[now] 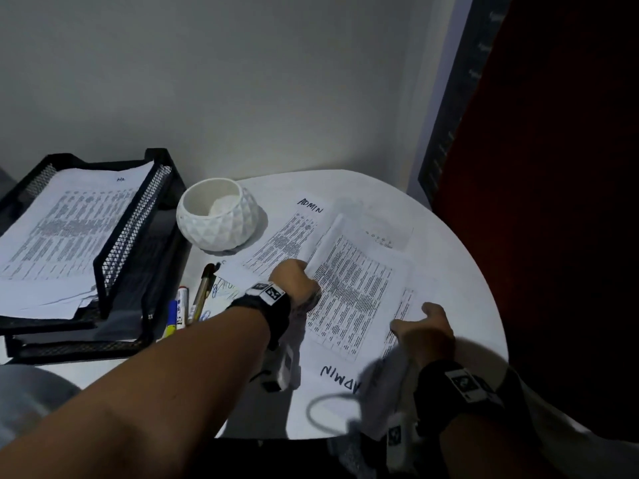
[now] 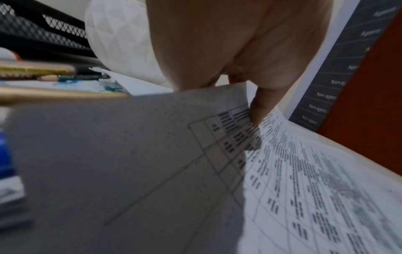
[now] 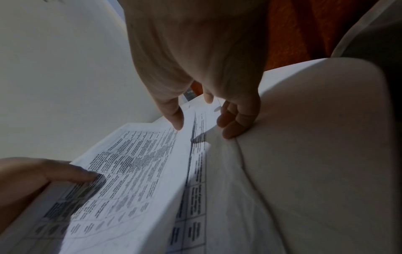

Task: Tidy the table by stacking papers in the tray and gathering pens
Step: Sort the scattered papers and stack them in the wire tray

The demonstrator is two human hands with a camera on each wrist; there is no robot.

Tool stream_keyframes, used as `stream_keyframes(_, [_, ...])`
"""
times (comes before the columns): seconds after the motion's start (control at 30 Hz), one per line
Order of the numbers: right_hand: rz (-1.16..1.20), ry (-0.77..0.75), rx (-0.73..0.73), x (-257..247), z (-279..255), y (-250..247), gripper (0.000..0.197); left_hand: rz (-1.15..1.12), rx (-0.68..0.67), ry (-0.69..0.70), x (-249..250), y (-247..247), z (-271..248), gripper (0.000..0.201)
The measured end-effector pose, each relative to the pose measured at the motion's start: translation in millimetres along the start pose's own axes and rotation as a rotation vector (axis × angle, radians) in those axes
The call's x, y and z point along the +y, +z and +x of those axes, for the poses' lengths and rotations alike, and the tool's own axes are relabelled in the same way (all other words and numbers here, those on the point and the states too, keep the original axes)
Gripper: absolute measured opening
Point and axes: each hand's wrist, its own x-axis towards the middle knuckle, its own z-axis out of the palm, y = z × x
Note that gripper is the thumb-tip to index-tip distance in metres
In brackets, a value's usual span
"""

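- The round white table [image 1: 449,271] carries everything.
- A black mesh paper tray [image 1: 138,216] stands at its left.
- A white faceted bowl [image 1: 218,219] stands beside the tray.
- Printed paper sheets [image 1: 352,299] lie spread on the table's right part.
- Several pens [image 1: 193,302] lie near the tray.

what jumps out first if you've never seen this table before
Printed sheets marked ADMIN are spread over the round white table, with the left hand pinching one sheet's edge and the right hand at the near right corner. At far left a black mesh tray already holds papers, with a white faceted bowl and some pens beside it.
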Motion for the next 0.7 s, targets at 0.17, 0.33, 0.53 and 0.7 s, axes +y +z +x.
stream_keyframes(0.17, [0.087,0.024,0.01,0.3,-0.1,-2.3,0.073,-0.133,0.008,0.033,4.7,7.8,-4.6,0.04])
stream_keyframes(0.33, [0.146,0.008,-0.024,-7.4,-6.3,5.3,0.093,-0.245,-0.11,0.056,5.2,20.8,-30.0,0.104])
stream_keyframes(0.53, [0.115,-0.026,0.087,-8.5,-17.0,-9.3,0.1,-0.678,-0.145,0.071,7.4,22.2,-53.4,0.103])
stream_keyframes(0.7, [0.492,0.083,-0.05,-14.2,-13.8,-27.2,0.11,-0.856,-0.203,0.119,8.2,-4.4,-56.1,0.087])
